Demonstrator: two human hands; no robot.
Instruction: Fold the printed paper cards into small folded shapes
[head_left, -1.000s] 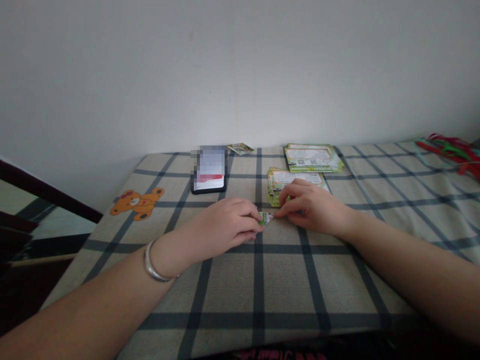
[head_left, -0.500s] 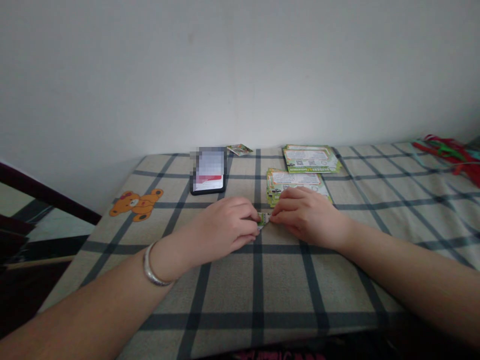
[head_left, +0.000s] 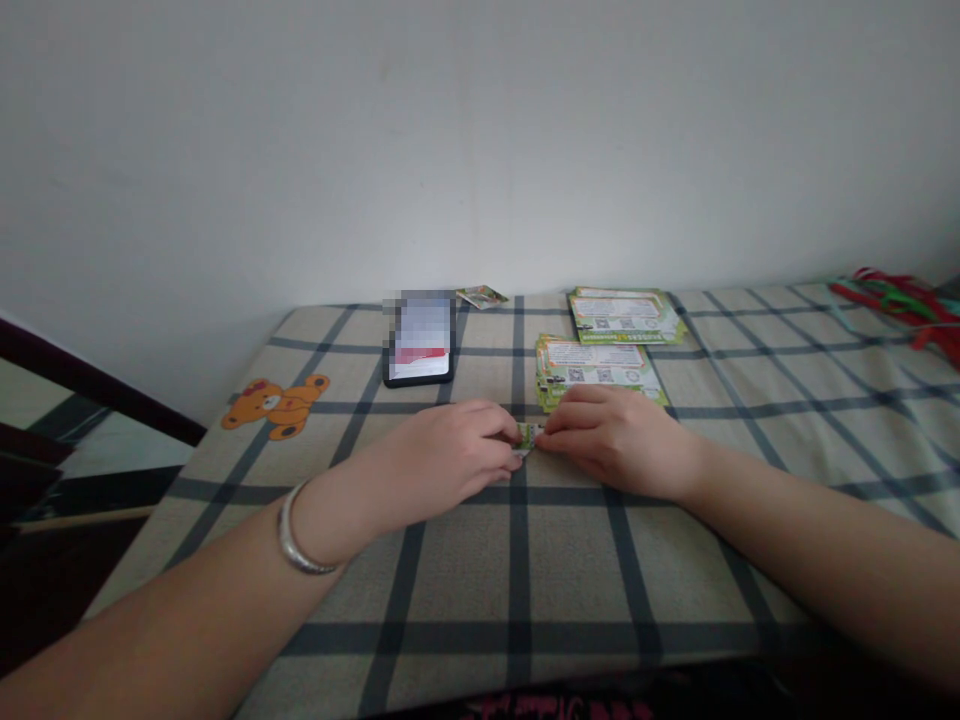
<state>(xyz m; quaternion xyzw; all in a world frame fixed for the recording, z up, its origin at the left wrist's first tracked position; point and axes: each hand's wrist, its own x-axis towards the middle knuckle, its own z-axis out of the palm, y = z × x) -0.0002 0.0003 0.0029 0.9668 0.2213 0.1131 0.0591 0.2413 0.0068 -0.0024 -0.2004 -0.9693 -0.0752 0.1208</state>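
Note:
A small folded piece of printed paper point(head_left: 528, 438), green and white, lies on the checked tablecloth between my two hands. My left hand point(head_left: 457, 450), with a silver bangle on the wrist, is closed on the paper's left end. From the other side my right hand point(head_left: 619, 440) pinches its right end. Much of the paper is hidden under my fingers. Just behind my right hand lies a stack of green printed leaflets point(head_left: 600, 372), partly covered by that hand.
A second stack of leaflets point(head_left: 626, 315) lies farther back. A phone point(head_left: 421, 345) with a lit screen stands left of centre, a folded paper piece point(head_left: 482, 296) beside it. A bear figure point(head_left: 276, 407) is at left; red and green straps point(head_left: 900, 300) lie at far right.
Both hands stay on the folded paper, with only slight finger movement. The whole view has shifted a little.

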